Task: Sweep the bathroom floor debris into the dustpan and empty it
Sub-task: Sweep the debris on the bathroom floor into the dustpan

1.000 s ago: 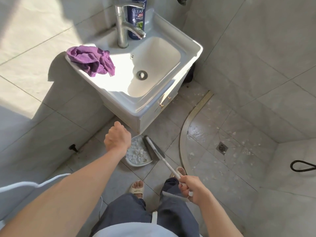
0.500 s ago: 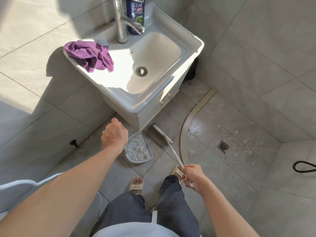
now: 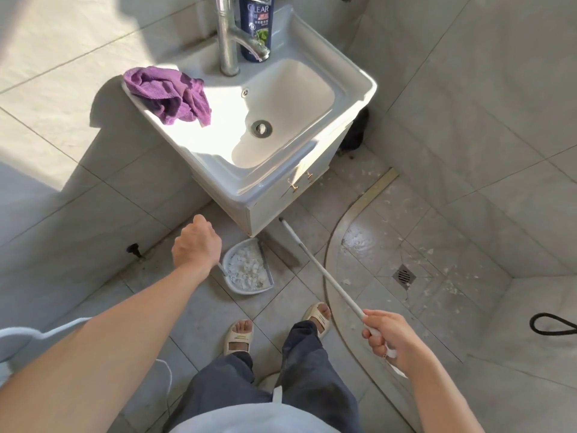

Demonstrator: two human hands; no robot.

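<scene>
— Where's the dustpan (image 3: 248, 270) right now?

— On the floor tiles (image 3: 199, 310), just in front of the corner of the sink cabinet (image 3: 274, 207). It's heaped with white debris (image 3: 245, 267), little flakes and crumbs.

— And the left hand (image 3: 196, 245)?

— Curled into a fist above the pan's left side, knuckles up. A thin grey handle (image 3: 221, 269) comes out from under it down to the pan, so the fingers look wrapped round that, though the grip itself is hidden by the back of the hand.

— The right one?

— The right hand (image 3: 385, 334) has its fingers closed round the near end of the white broom stick (image 3: 321, 270). The stick slants away from it, up and to the left, and its far end goes under the cabinet's edge. I can't see the broom head; it's out of sight down there.

— Anything left on the floor?

— Plenty. More white bits (image 3: 357, 239) scattered inside the curved shower threshold (image 3: 334, 245), around the floor drain (image 3: 404, 275), and along the wall.

— What's on the sink?

— A crumpled purple cloth (image 3: 168, 94) on the left rim of the basin (image 3: 368, 79), a chrome tap (image 3: 229, 39), and a dark blue shampoo bottle (image 3: 256, 26) behind it. The person's feet in pale slippers (image 3: 239, 337) stand just below the dustpan.
</scene>
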